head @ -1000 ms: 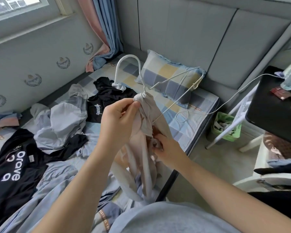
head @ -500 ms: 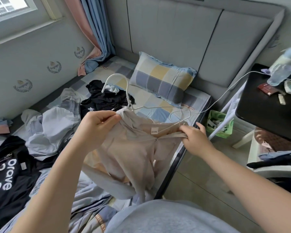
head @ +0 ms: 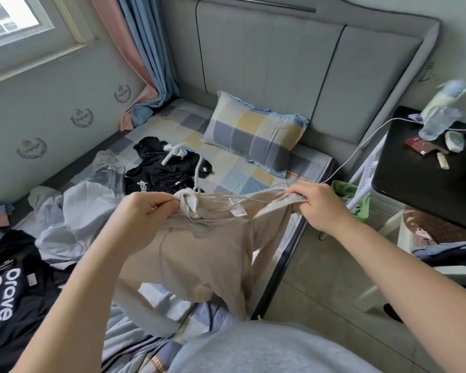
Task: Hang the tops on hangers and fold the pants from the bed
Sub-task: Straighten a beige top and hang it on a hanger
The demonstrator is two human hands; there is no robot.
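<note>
My left hand (head: pixel 145 211) and right hand (head: pixel 316 204) pinch the shoulders of the beige top (head: pixel 207 254) at frame centre, with the white hanger (head: pixel 197 175) partly inside it. I judge most work remains, because clothes (head: pixel 73 211) lie unsorted at left.

Your left hand (head: pixel 148 211) pinches the left end of the beige top (head: pixel 207 257), thumb against curled fingers. Your right hand (head: pixel 319 207) grips its right end, knuckles up. Both bare forearms reach forward, hands level and well apart.
</note>
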